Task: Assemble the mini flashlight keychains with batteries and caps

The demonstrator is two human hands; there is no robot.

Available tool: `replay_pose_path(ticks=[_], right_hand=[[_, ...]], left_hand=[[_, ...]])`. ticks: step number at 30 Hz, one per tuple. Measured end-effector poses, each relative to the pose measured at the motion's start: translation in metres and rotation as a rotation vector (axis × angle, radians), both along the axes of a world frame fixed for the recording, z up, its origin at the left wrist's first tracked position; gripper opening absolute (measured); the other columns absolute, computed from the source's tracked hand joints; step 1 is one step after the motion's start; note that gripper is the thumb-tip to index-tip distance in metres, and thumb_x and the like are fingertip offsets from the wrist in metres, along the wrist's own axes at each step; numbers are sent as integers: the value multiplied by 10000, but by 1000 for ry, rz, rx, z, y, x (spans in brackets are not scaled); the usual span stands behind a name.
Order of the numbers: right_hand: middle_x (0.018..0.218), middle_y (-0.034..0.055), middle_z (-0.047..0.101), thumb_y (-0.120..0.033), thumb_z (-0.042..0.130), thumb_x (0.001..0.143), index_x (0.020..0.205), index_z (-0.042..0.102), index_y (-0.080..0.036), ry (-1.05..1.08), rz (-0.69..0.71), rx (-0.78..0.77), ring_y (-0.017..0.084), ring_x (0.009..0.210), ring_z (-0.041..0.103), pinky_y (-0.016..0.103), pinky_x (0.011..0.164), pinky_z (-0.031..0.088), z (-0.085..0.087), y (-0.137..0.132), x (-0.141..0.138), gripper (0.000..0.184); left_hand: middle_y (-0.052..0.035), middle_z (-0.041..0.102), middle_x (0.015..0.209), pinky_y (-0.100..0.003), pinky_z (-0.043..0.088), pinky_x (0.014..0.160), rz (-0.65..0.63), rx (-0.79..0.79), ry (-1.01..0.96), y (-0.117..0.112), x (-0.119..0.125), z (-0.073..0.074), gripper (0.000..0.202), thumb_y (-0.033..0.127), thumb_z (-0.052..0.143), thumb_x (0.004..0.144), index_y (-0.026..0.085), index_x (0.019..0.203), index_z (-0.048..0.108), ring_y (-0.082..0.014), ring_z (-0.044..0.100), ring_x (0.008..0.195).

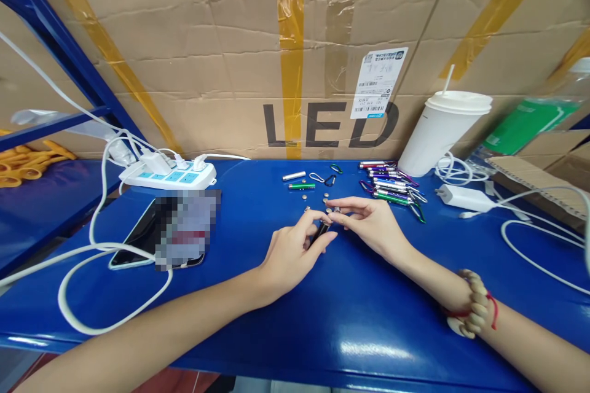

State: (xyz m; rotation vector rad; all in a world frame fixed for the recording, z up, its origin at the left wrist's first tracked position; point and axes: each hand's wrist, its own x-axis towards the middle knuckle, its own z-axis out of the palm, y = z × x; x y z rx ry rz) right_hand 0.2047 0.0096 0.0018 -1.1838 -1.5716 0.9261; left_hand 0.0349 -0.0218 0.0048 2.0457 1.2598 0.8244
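A small black flashlight tube (319, 231) stands tilted in my left hand (295, 245), its fingers and thumb wrapped round it. At the tube's upper end, my right hand (369, 224) pinches its thumb and fingers together; a small shiny bit shows there, too small to name. Just beyond my fingers lie several round button cells (305, 197). Farther back are a silver tube (294, 176), a green tube (302, 186), and loose carabiner clips: one silver (316, 177), one black (330, 180), one green (336, 168). To the right sits a pile of small coloured keychain flashlights (391, 184) with clips.
A white power strip (168, 177) with plugs and phones (184, 227) lie left on the blue table (276, 338), with a white cable looping over them. A lidded white cup (440, 135), a charger (470, 198) and cables stand right. A large cardboard box (221, 73) walls the back.
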Motion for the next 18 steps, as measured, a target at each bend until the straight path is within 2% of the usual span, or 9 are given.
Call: replay_pose_path(ticks=[7, 12, 18], right_hand=[[946, 47, 698, -267, 643, 698, 884, 709, -216, -189, 14, 156, 210, 806, 659, 299, 628, 559, 0, -5, -2, 204], [933, 35, 702, -263, 578, 751, 961, 689, -216, -212, 49, 135, 194, 705, 672, 328, 645, 564, -1, -6, -1, 242], [893, 27, 710, -215, 579, 746, 898, 705, -220, -276, 58, 183, 209, 768, 671, 338, 702, 550, 0, -6, 0, 198]], left_hand=[[76, 644, 641, -184, 370, 515, 25, -21, -29, 2, 0, -1, 216, 409, 464, 837, 264, 996, 485, -91, 548, 498], [70, 630, 622, -187, 396, 540, -3, -25, -25, 2, 1, -1, 202, 386, 456, 844, 250, 988, 497, -93, 554, 504], [74, 619, 614, -184, 385, 541, -23, -30, -22, 2, 1, -1, 187, 369, 445, 853, 247, 982, 502, -86, 543, 504]])
